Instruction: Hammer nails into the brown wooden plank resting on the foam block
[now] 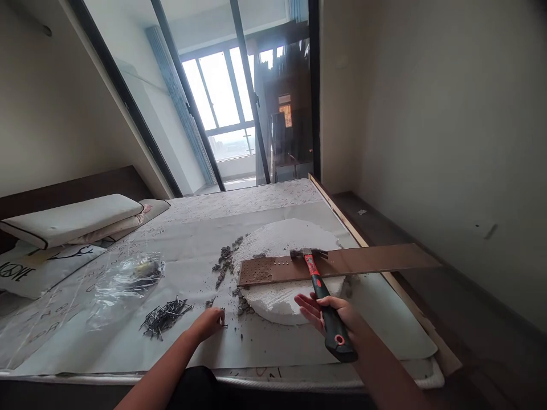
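Note:
My right hand [329,310] holds a claw hammer [316,282] with a black and red handle, lying across the palm under the thumb, fingers loosely stretched. The hammer head is over a long brown board [359,261]. Dark holes or dots crowd the board's left end, beside a short row of shiny nail heads [281,263]. Beneath the board lies a round white foam slab [273,304]. Left of the slab, my left hand [209,323] is closed, with a thin nail [224,326] sticking out at its fingertips. A pile of loose nails [164,316] lies to its left.
Grey crumbs [226,262] are scattered along the slab's left edge. A clear plastic bag [123,285] lies on the sheet-covered mattress [192,228]. Pillows [81,216] are at the far left. The board's right end juts past the wooden bed rail [342,213].

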The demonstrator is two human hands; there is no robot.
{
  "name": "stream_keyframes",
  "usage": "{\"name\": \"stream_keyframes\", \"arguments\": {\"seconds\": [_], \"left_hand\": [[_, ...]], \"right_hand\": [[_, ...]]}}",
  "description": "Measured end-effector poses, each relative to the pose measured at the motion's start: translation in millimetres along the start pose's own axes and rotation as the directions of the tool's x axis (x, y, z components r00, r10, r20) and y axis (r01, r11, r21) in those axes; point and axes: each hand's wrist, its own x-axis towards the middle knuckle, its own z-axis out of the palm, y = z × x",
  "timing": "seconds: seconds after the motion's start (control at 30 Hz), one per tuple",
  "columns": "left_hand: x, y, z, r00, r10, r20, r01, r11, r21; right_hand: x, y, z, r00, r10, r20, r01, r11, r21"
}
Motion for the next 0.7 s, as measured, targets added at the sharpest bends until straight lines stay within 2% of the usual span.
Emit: {"name": "stream_keyframes", "arguments": {"seconds": [0.07,0.13,0.23,0.33,0.43,0.57,0.63,0.7], "left_hand": [[1.5,-0.3,0.5,1.0,0.01,0.003,-0.01,1.0,-0.009],[2.6,-1.0,1.3,1.0,0.008,-0.004,-0.008,1.0,-0.027],[3.8,-3.3,2.6,1.0,0.012,-0.02,-0.012,0.999,-0.037],[4.2,-7.8,1.7,0.996,0.02,-0.083,-0.019,1.0,0.006],[2.7,-12.5,-4.9,0.978,-0.02,-0.206,0.024,1.0,0.015],[-2.3,-6.1,-25.5,0.922,-0.125,-0.367,0.062,0.982,-0.178],[-3.6,8.2,-39.7,0.89,-0.179,-0.419,0.04,0.947,-0.319],[-2.2,30.7,-54.7,0.881,-0.201,-0.429,-0.015,0.894,-0.449]], "right_hand": [[1.7,-2.1,-3.2,0.998,0.056,0.031,-0.057,0.997,0.054],[5.0,-5.0,-7.6,0.988,0.094,0.121,-0.102,0.992,0.067],[10.4,-9.1,-11.9,0.974,0.07,0.216,-0.071,0.997,-0.004],[12.8,-11.4,-10.4,0.984,0.026,0.177,-0.002,0.991,-0.134],[13.0,-9.1,-6.1,0.991,-0.009,0.132,0.039,0.973,-0.227],[15.7,2.7,-2.2,0.991,-0.089,0.099,0.117,0.935,-0.335],[17.6,8.4,-1.3,0.986,-0.142,0.082,0.163,0.912,-0.377],[18.0,10.5,-1.0,0.969,-0.237,0.077,0.246,0.861,-0.446]]}}
